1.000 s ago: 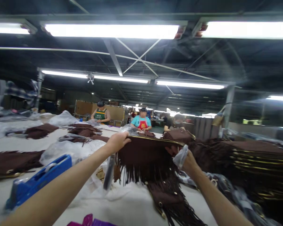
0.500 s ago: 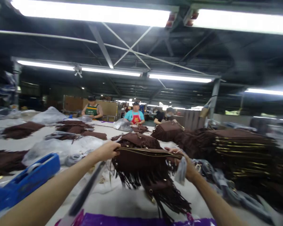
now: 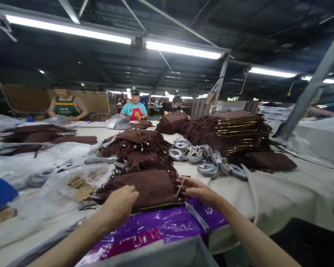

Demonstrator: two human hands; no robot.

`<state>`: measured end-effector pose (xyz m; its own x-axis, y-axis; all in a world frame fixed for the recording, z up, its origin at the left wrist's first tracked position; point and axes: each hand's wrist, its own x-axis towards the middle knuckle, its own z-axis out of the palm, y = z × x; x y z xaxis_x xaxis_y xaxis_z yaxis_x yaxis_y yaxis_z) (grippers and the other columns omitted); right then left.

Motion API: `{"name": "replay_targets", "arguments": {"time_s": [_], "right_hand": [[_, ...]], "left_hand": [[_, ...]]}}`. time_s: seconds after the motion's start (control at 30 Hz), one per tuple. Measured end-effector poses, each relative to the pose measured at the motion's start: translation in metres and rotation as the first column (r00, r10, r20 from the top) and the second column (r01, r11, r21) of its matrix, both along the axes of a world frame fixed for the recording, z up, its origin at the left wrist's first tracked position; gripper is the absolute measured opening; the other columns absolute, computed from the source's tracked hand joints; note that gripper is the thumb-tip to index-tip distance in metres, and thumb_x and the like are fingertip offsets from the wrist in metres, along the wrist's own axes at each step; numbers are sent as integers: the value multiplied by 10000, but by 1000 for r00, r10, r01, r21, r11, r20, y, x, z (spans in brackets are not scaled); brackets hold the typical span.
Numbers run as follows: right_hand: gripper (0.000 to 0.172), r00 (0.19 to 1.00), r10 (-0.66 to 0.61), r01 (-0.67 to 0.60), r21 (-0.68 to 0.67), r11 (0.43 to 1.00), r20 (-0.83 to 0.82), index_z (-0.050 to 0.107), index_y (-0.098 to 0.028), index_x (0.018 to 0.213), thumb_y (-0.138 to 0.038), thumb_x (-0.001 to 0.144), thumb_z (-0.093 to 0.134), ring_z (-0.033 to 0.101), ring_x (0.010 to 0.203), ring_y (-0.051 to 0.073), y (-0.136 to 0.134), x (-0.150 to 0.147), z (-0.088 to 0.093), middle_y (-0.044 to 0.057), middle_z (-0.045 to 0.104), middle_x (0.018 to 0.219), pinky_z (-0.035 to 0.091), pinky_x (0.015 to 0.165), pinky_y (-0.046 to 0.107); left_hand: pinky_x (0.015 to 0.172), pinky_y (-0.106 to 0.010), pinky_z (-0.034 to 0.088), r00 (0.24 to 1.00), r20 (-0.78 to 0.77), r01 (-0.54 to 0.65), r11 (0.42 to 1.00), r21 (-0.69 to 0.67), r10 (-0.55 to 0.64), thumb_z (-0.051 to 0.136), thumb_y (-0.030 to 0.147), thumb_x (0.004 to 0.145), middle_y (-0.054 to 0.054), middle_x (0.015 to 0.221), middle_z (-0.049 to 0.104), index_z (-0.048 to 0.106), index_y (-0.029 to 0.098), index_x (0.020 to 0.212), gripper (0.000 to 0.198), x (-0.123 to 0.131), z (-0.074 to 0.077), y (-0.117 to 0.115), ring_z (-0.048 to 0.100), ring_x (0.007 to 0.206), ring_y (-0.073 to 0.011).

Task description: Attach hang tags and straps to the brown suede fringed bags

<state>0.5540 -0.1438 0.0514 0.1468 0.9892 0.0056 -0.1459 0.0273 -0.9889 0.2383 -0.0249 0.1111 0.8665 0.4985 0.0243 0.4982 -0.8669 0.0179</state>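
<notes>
Behind left hand [image 3: 121, 203], partly hidden bag [image 3: 154, 185]

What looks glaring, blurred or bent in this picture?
In the head view, a ceiling lamp burns out to white against the dark roof; the purple plastic throws pale glints; the post at right leans, perhaps partly wide-angle stretch; the red-aproned co-worker looks small and soft; the brown fringed piece by the left hand and right hand reads more clearly.
</notes>
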Motion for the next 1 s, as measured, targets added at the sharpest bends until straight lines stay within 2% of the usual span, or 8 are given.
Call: {"name": "replay_targets", "arguments": {"time_s": [0.13, 0.27, 0.37, 0.47, 0.53, 0.63, 0.8, 1.0], "right_hand": [[289, 982, -131, 137, 29, 990, -137, 701, -218, 1020, -313, 759, 777, 664, 995, 185, 3, 10, 3, 54, 707, 1121, 551, 807, 290], [159, 948, -165, 174, 10, 985, -271, 670, -192, 918, -267, 794, 737, 705, 846, 159, 0, 10, 1, 40, 738, 921, 577, 670, 243], [136, 917, -166, 169, -26, 985, -362, 647, -184, 903, -162, 777, 695, 698, 721, 119, -8, 7, -8, 8, 715, 791, 576, 628, 204], [300, 883, -168, 170, -35, 985, -439, 637, -188, 970, -95, 693, 704, 689, 734, 96, -16, 7, -14, 5, 718, 852, 579, 731, 202], [338, 864, -172, 177, -35, 984, -473, 642, -176, 1020, -121, 700, 738, 676, 726, 94, -18, 8, -13, 20, 717, 882, 577, 737, 206], [320, 857, -197, 211, -24, 977, -477, 663, -159, 1033, -234, 750, 791, 601, 593, 69, -16, 10, -9, -1, 676, 774, 548, 602, 179], [322, 883, -213, 251, 39, 967, -418, 699, -157, 930, -341, 707, 842, 501, 521, 48, -3, 8, 1, -26, 620, 699, 491, 531, 179], [323, 901, -203, 247, 68, 967, -383, 703, -155, 892, -360, 689, 848, 509, 539, 75, 14, 1, 15, -2, 630, 714, 475, 509, 204]], "left_hand": [[818, -274, 471, 949, 280, 213, 952, -220, -148, 408, 67, 846, -74, 963, 675, 729, 191, 954, 360, 88, 0, -12, 633, 903, -196], [768, -240, 463, 904, 305, 385, 883, -270, -301, 507, 64, 797, -57, 938, 668, 760, 218, 939, 328, 136, -23, -1, 624, 873, -187], [711, -226, 448, 881, 295, 447, 855, -263, -370, 557, 107, 811, -42, 919, 658, 758, 235, 941, 272, 147, -38, 11, 618, 830, -179], [658, -215, 420, 865, 273, 482, 850, -214, -422, 541, 144, 856, -27, 892, 645, 740, 236, 875, 220, 151, -45, 16, 606, 783, -165], [610, -213, 392, 862, 253, 485, 859, -165, -438, 513, 169, 885, -20, 854, 630, 713, 224, 814, 218, 153, -49, 16, 588, 728, -154], [593, -216, 381, 860, 284, 473, 871, -132, -424, 474, 197, 914, -20, 841, 620, 686, 219, 826, 231, 154, -56, 15, 572, 693, -147], [770, -233, 447, 849, 433, 459, 829, -318, -304, 467, 137, 864, -36, 925, 679, 705, 212, 941, 261, 153, -58, 16, 620, 849, -168], [782, -263, 446, 899, 381, 388, 796, -465, -216, 505, 112, 750, -26, 874, 704, 747, 220, 858, 286, 157, -50, 10, 618, 829, -182]]}}
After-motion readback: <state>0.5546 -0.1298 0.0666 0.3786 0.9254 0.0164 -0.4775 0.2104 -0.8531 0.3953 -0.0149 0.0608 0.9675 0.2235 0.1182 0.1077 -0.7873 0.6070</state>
